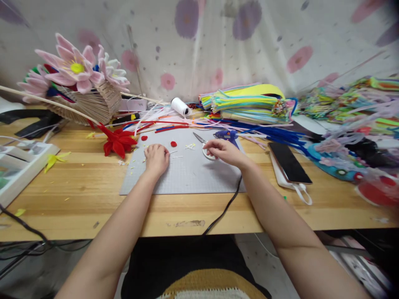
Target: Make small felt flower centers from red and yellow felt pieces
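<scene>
While the left hand point(157, 159) lies palm down on the grey mat point(187, 180), its fingers bent, a thin white stem point(173, 152) pokes out beside the fingertips; whether they grip it, I cannot tell. The right hand point(218, 149) has its fingers curled at the white handles of the scissors point(198, 137), which lie on the mat with blades pointing away; I cannot tell whether it grips them or only touches them. Between the hands sit a small heap of white snippets point(190, 146) and a red disc point(173, 144). Beyond the left hand, a basket-like holder point(107, 101) of thin sticks carries large pink flowers point(73, 68) that spread above its rim. At the left edge stands a white compartmented box point(46, 151), with something pale green point(3, 182) in its near part. On the right, a blue tray point(326, 162) bears flowery pieces and clear plastic, too blurred to sort out. A phone point(289, 162) rests partly over a white slab between that tray and the mat
</scene>
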The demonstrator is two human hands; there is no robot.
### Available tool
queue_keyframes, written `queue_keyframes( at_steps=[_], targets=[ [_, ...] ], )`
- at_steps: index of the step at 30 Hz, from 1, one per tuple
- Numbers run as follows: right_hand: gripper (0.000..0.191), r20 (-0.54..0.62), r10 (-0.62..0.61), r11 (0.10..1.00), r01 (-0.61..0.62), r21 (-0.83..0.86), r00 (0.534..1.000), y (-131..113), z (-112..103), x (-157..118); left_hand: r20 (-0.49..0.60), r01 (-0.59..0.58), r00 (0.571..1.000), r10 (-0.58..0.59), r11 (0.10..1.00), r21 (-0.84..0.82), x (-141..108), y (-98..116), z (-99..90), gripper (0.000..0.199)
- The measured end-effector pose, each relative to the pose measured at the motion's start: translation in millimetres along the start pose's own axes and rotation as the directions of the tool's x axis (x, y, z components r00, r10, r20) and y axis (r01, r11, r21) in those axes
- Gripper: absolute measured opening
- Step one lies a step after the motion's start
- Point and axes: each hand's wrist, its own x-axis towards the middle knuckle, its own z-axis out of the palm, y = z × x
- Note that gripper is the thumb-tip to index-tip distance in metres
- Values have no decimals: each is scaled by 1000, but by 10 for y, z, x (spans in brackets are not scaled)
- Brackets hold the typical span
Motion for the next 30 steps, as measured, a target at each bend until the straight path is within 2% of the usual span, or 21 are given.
queue_keyframes(
  at_steps=[4,8,10,15,19,23,27,30],
  targets=[
    [19,-7,-9,999,9,-41,1000,7,303,141,-55,-35,998,33,999,-39,-30,-1,-38,12],
    [16,19,104,992,-105,68,994,44,536,247,-66,-69,996,65,996,-63,-47,-20,-40,11],
    [12,-7,123,988,-122,91,992,70,600,313,-64,-78,995,73,994,-73,-44,-29,-31,12],
    [7,-116,10,993,-24,-115,993,48,696,503,-99,-47,994,39,996,-79,-36,-42,-22,14],
    [15,-108,-21,969,-7,-245,994,-39,811,598,-49,-48,998,43,994,-97,-41,-44,-10,8],
    [21,-107,-48,971,22,-237,993,-48,933,642,-9,-21,1000,20,994,-110,-41,-37,2,8],
    [23,-159,-132,976,100,-195,978,2,1009,653,-52,-20,999,13,989,-148,-37,-42,-12,7],
    [25,-182,-144,975,108,-197,973,17,1036,640,-64,-27,998,17,986,-164,-34,-48,-25,7]
  ],
)
